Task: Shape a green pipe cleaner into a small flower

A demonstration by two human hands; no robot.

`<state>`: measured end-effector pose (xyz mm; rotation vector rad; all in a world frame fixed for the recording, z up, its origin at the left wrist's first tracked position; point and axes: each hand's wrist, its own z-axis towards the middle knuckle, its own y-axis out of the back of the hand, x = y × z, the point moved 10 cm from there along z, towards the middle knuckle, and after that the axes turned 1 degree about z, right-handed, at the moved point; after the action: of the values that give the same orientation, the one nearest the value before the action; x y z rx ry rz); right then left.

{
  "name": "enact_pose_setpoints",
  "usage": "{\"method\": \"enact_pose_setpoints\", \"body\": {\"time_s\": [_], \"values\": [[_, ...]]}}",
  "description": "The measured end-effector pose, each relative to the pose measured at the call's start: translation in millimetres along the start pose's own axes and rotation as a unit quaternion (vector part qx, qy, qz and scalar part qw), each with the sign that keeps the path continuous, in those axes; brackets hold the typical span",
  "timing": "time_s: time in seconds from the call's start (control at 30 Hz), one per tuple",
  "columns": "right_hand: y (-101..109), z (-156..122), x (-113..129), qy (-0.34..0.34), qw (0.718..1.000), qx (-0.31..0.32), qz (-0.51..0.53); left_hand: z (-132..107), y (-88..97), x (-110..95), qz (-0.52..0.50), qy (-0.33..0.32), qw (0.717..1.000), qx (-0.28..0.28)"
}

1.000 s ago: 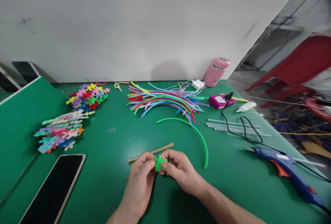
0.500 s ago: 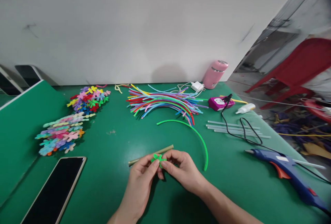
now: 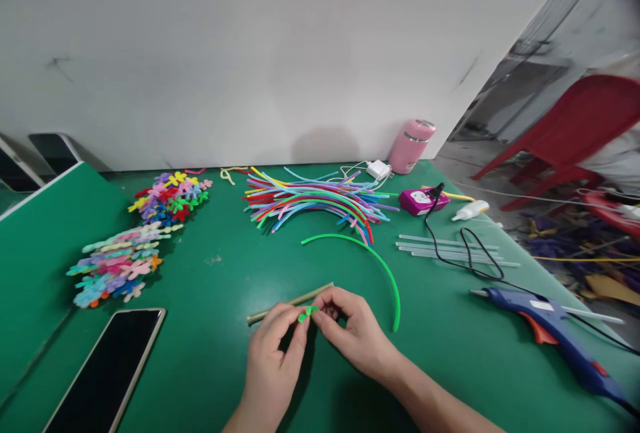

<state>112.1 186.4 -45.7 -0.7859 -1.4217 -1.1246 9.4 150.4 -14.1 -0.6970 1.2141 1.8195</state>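
Between the fingertips of my left hand (image 3: 274, 353) and my right hand (image 3: 353, 330) is a small green pipe cleaner flower (image 3: 308, 314), tilted and partly hidden by the fingers. Both hands are closed in a pinch on it. Just behind them a thin tan stick (image 3: 260, 317) lies on the green table. To the right of my right hand curves a single bright green pipe cleaner (image 3: 391, 280). Farther back rests a loose bundle of pipe cleaners (image 3: 315, 198) in many colours.
At the left lie two piles of finished flowers (image 3: 173, 196) and a phone (image 3: 107, 370). On the right are a blue glue gun (image 3: 545, 316), clear glue sticks (image 3: 455, 251), a purple power socket (image 3: 423, 201), a white glue bottle (image 3: 471, 210) and a pink flask (image 3: 411, 148).
The green flower has turned from facing up to a tilted, edge-on pose. My left fingers have shifted their pinch on it, while the right hand stays nearly in place.
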Motion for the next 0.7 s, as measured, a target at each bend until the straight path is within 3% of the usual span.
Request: {"method": "enact_pose_setpoints", "body": {"time_s": [0.33,0.5,0.7], "values": [[-12,0,-21,-0.090,0.985,0.048,0.138,1,-8.9,21,-0.060,0.161,0.984,0.053],[-16,0,-21,-0.110,0.977,0.065,0.174,-9,-17.2,40,-0.154,0.255,0.952,0.068],[-19,0,-17,-0.099,0.975,0.106,0.167,-17,-28.3,50,-0.263,0.322,0.905,0.089]]}}
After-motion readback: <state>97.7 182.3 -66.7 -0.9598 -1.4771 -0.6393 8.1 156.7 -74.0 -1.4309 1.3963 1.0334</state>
